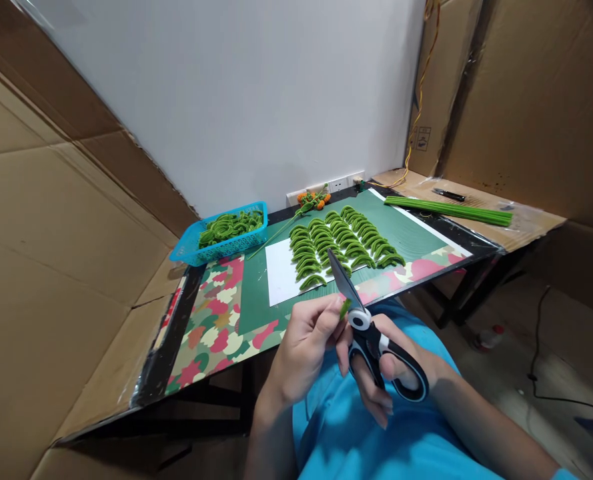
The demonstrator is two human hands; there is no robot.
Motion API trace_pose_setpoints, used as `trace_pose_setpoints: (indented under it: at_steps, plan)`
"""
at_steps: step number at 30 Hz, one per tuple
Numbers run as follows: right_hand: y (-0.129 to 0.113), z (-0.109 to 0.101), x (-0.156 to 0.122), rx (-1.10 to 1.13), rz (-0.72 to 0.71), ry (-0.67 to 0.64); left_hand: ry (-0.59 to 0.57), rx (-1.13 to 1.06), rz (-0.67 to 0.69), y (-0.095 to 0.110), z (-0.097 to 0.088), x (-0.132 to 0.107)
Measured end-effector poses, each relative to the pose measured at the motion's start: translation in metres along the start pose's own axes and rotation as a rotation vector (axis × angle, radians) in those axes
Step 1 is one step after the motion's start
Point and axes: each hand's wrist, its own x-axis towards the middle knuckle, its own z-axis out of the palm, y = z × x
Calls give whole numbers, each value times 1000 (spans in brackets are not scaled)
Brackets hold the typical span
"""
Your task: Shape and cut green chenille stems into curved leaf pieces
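My left hand (309,343) pinches a small green fuzzy piece (345,308), most of it hidden by the fingers. In my right hand (383,360) is a pair of scissors (359,320) with black handles and a white pivot, fingers through the loops. The blades point up and away from me, right beside the green piece; they look nearly closed. Beyond the hands, rows of curved green fuzzy pieces (333,243) lie on a white sheet (281,270) on the green table mat (256,307).
A blue basket (219,252) of green curled pieces stands at the back left. Near the wall lies a stem with orange flowers (313,200). On the right are a bundle of long green stems (449,210) and a black-handled knife (449,195). Cardboard walls (26,267) flank the table.
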Motion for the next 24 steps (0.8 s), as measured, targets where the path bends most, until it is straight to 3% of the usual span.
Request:
trace_pose_setpoints:
  at_steps: [11, 19, 24]
  plan:
    - [-4, 7, -3, -64, -66, 36, 10, 5, 28, -5, -1, 0]
    - [17, -1, 1, 11, -29, 41, 25, -18, 19, -3, 0, 1]
    - [9, 2, -1, -8, -15, 49, 21, -20, 12, -5, 0, 0]
